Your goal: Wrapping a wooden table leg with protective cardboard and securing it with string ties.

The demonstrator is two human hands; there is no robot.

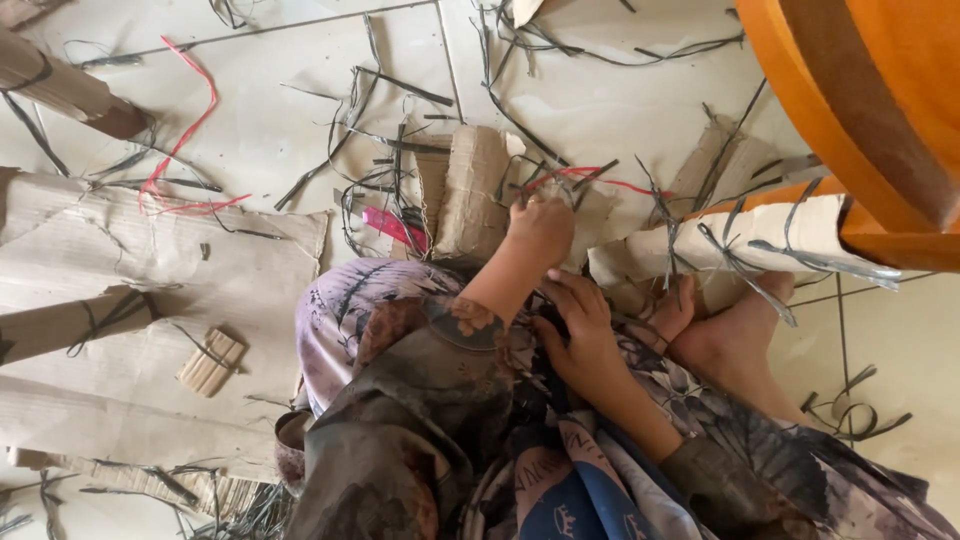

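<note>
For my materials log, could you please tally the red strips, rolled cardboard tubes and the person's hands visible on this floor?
Red plastic strips: 3
Rolled cardboard tubes: 2
Hands: 2, left hand, right hand
Total: 7

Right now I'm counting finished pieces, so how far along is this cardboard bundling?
Done: a cardboard roll at left is already tied with dark strapping. In hand: the left hand grips strands at the cardboard piece; the right hand rests in the lap. Left: loose strap scraps and flat cardboard on the floor.
</note>
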